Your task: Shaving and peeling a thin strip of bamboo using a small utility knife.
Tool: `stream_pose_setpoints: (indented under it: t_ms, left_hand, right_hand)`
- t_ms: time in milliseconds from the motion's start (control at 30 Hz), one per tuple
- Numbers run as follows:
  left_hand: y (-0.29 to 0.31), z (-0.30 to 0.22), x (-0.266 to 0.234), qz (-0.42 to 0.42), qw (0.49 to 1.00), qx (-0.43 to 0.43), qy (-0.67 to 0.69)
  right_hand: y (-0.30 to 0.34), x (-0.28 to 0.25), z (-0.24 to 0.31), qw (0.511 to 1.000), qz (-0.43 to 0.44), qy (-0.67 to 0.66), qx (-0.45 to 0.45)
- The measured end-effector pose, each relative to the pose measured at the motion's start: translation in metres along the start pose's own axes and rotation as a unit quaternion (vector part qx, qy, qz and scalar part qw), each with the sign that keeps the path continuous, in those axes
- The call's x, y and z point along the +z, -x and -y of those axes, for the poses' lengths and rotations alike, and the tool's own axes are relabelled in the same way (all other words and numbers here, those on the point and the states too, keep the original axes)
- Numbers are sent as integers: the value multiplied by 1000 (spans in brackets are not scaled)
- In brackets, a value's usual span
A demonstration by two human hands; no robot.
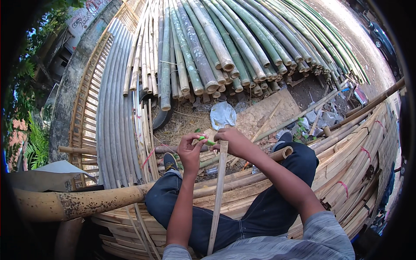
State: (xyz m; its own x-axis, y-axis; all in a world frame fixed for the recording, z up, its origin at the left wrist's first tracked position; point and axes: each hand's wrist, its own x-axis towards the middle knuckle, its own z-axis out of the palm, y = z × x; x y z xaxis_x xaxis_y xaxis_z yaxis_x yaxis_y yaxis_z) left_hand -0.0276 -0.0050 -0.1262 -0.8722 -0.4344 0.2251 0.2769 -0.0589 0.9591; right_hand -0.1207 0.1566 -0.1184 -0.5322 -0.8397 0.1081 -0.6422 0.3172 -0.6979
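Note:
My left hand point(189, 148) is closed in a pinch on a small, slim, bright green object point(208, 141); its exact kind is too small to tell. My right hand point(234, 142) is right beside it, fingers curled toward the green object's other end. What lies inside those fingers is hidden. A long, flat bamboo slat point(217, 195) leans up from my lap between my legs. Its top end overlaps my right hand in the picture, and whether the hand grips it cannot be made out.
A large stack of round bamboo poles point(208, 52) fills the far side. Corrugated sheets point(115, 104) lie left. I sit on bundled bamboo slats point(342, 173), with a thick bamboo pole point(91, 201) at my left. A crumpled plastic bag point(223, 115) and cardboard point(273, 110) lie ahead.

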Motion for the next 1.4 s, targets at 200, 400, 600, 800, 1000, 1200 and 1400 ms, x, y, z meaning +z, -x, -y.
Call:
stream_pose_setpoints:
  t_ms: [200,400,600,800,1000,1200,1400]
  left_hand:
    - [0,-12,-8,14,999,-37,-15]
    - [-4,-16,-20,9,996,-16,-93]
    - [-2,-13,-21,7,989,13,-148]
    - [-2,-13,-21,-12,998,1,-63]
    - [-7,-27,-10,-7,999,-33,-30]
    - [-3,-13,-21,6,998,10,-66]
    - [-3,-23,-18,65,933,194,-295]
  right_hand:
    - [-2,11,1,996,-65,45,-40]
    - [-2,13,6,993,-62,95,-32]
    - [-2,11,12,995,-59,74,-35]
    - [-1,11,10,995,-54,78,-27]
    - [0,9,10,996,-55,72,-17]
    - [-2,5,12,996,-56,66,-13]
    - [-6,-33,1,970,-239,44,29]
